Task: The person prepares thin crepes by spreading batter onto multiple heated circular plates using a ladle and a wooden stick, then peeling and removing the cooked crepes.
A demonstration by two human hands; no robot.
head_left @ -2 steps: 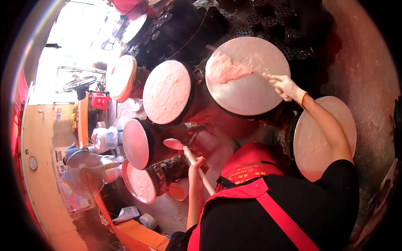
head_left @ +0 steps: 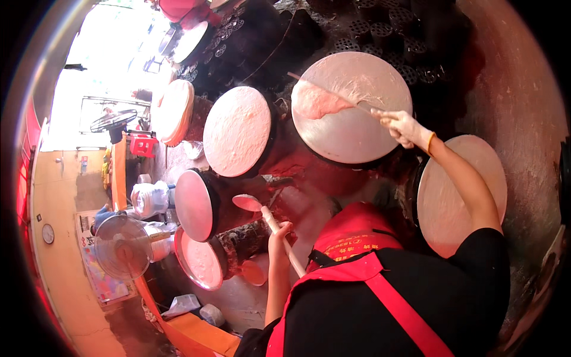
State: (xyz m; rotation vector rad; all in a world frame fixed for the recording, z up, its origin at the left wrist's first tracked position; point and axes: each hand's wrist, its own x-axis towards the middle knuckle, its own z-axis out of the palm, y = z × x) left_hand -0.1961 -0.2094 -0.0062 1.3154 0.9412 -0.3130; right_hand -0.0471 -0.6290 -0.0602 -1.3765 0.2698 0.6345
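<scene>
1. One right hand [head_left: 407,130] is clasping a scraper [head_left: 345,99], fingers closed, over the griddle's [head_left: 351,141] right edge.
2. Dough [head_left: 316,105] is lying near its left edge, leaving the lower edge open.
3. The left hand [head_left: 281,234] is gripping a ladle [head_left: 270,220], fingers closed.

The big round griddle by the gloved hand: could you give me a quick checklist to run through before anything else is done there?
1. Scraper firmly in hand: ok; the gloved right hand is closed around its handle.
2. Scraper over the large griddle: ok; it reaches across the pale paste.
3. Paste spread evenly: not ok; it is heaped at the left, smeared thin toward the upper right, and the lower part looks bare.
4. Ladle clear of that griddle: ok; the left hand holds it well away.
5. Both hands gloved: not ok; the left is bare.
6. Griddle hot enough: cannot tell.
</scene>
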